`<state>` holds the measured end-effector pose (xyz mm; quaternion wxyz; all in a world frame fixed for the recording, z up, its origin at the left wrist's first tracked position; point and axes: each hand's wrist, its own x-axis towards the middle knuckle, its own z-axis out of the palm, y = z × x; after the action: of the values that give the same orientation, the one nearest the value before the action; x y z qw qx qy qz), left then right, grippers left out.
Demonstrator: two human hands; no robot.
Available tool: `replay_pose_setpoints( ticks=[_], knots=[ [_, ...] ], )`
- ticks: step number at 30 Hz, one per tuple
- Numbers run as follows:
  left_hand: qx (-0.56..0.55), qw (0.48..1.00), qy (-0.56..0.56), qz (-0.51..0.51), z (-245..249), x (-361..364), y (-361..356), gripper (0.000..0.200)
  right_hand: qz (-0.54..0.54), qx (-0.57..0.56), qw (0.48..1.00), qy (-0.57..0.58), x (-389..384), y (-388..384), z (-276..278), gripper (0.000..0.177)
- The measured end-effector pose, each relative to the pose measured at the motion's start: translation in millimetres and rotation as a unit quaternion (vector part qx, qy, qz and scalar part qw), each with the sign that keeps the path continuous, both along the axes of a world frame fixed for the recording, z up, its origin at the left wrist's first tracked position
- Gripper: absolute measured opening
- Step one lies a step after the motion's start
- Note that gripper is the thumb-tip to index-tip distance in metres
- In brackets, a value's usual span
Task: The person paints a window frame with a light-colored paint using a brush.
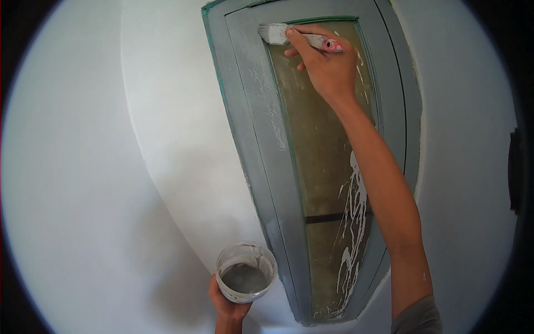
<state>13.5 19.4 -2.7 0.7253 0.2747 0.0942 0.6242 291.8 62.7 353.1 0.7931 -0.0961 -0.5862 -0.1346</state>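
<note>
High on the grey frame (pixel 253 83), my right hand (pixel 328 58) grips a paintbrush (pixel 276 33) by its handle. The grey-coated bristles point left and touch the frame beside the top left corner of the glass pane (pixel 322 172). Wet-looking grey paint marks run down the frame below the brush. Low in the view, my left hand (pixel 228 303) holds a clear round container (pixel 246 273) from beneath, its fingers mostly hidden behind it. Grey paint (pixel 245 278) lies inside, and smears coat its inner wall.
White wall (pixel 172 128) borders the frame on the left, and more wall (pixel 461 167) stands on the right. Pale paint drips (pixel 350 256) streak the lower right of the glass. A dark object (pixel 515 171) is at the far right edge.
</note>
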Motion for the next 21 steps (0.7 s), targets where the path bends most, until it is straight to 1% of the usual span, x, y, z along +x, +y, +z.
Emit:
replay_pose_setpoints(
  ticks=[6,11,18,21],
  knots=[
    [0.003,1.0,-0.004,0.007,1,-1,0,0.06,0.026,-0.025,0.999,0.003,0,-4,-12,0.02],
    [0.01,1.0,-0.002,-0.008,1,-6,4,0.061,0.051,-0.057,0.997,0.005,4,-6,-29,0.02],
    [0.009,0.999,0.008,-0.03,0,-10,11,0.06,0.06,-0.124,0.99,0.008,7,-8,-65,0.019],
    [0.011,0.999,0.019,-0.035,-4,-12,14,0.059,0.064,-0.135,0.989,0.005,9,-11,-87,0.019]
  ],
)
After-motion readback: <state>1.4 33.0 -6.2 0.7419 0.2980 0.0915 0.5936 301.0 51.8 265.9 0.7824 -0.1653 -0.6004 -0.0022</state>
